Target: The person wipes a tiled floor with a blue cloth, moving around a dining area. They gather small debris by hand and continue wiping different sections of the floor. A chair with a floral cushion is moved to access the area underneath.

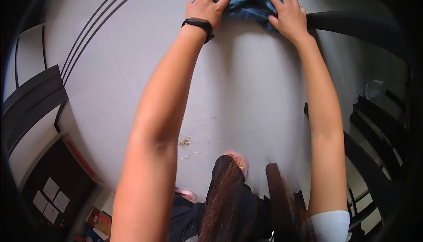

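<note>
A bunched-up blue denim garment (248, 2) is at the top of the head view, with a small orange-yellow patch near its middle. My left hand (206, 9), with a black band on the wrist, grips its left end, thumb on the near face. On the right end, my right hand (289, 17) has the cloth between thumb and fingers. Both arms reach far forward. The lower edge of the cloth is blurred, and I cannot tell whether it touches the floor.
The pale floor (251, 93) carries a small pile of crumbs (185, 141) and a string (195, 153). Dark furniture legs (376, 166) stand at the right, beside a clear plastic piece (373, 89). A dark board with papers (51, 199) is lower left. My pink-slippered foot (238, 161) is below.
</note>
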